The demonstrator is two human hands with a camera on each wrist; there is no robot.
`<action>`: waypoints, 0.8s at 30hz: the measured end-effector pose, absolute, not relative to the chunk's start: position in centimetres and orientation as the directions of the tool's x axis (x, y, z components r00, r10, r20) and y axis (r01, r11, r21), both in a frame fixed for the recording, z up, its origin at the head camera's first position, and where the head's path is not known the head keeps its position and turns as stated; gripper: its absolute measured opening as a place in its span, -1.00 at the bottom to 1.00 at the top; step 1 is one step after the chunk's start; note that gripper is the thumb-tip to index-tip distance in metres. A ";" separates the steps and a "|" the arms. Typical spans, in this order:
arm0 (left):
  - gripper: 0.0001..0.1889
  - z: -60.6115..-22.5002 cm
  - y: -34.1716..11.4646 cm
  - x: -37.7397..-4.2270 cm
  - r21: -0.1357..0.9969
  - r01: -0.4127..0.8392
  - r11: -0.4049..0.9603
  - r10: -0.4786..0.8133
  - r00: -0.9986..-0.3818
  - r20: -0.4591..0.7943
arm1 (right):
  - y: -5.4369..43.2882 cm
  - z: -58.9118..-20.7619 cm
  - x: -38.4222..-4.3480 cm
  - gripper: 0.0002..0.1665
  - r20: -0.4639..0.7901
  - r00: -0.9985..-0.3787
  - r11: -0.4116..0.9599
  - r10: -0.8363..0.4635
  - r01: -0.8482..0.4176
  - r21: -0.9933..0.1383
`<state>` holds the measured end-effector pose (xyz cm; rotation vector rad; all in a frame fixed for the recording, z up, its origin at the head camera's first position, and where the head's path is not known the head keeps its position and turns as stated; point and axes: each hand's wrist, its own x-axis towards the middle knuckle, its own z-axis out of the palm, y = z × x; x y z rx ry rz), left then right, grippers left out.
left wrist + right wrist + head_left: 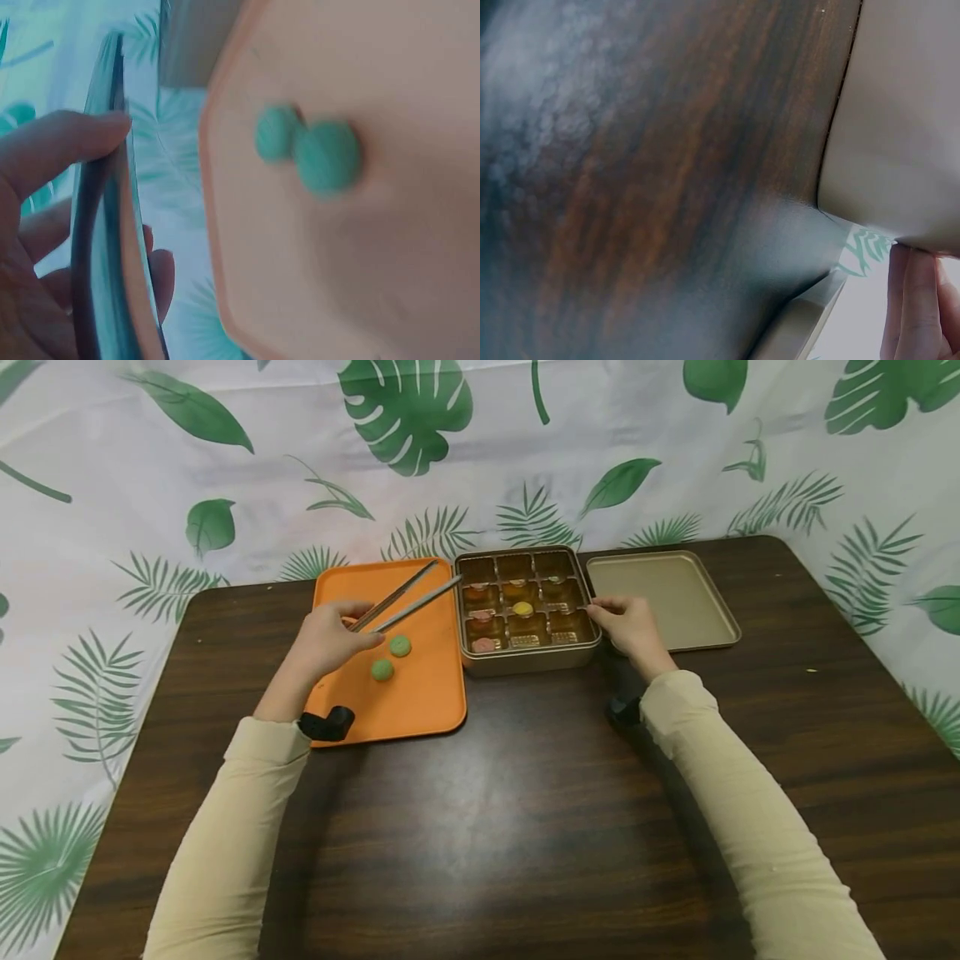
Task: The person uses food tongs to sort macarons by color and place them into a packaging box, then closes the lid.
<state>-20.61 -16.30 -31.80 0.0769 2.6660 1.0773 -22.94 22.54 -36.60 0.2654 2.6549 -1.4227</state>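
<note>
My left hand (330, 635) grips a pair of metal tongs (422, 602) above the orange tray (420, 714). The two tong arms stand apart with nothing between them, their tips toward the box. Two small round green sweets (382, 670), like macarons, lie close together on the tray; the left wrist view shows them blurred. To the right, my right hand (633, 627) holds the right rim of a gold tin box (528, 662), fingertips against its side in the right wrist view. A clear divided insert holds a yellow sweet (522, 608) in the middle and pink ones (483, 645) at left.
A shallow gold lid (660, 593) lies to the right of the box, behind my right hand. Tray, box and lid stand in a row at the back of the dark wooden table (480, 827), before a leaf-patterned cloth (525, 460).
</note>
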 end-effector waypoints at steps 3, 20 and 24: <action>-0.41 -32.2 -18.3 -19.8 0.654 -0.052 0.755 0.145 -0.959 -0.243 | 22.6 -36.6 -22.9 -0.49 -0.187 -0.978 0.543 0.097 0.209 -0.813; -0.40 -33.5 -23.4 -18.1 0.526 0.029 0.850 0.226 -0.922 -0.314 | 22.5 -36.3 -22.8 -0.48 -0.192 -0.977 0.538 0.092 0.211 -0.816; -0.41 -33.5 -23.4 -18.0 0.504 0.045 0.862 0.235 -0.918 -0.320 | 22.6 -36.3 -22.7 -0.47 -0.192 -0.977 0.544 0.092 0.210 -0.812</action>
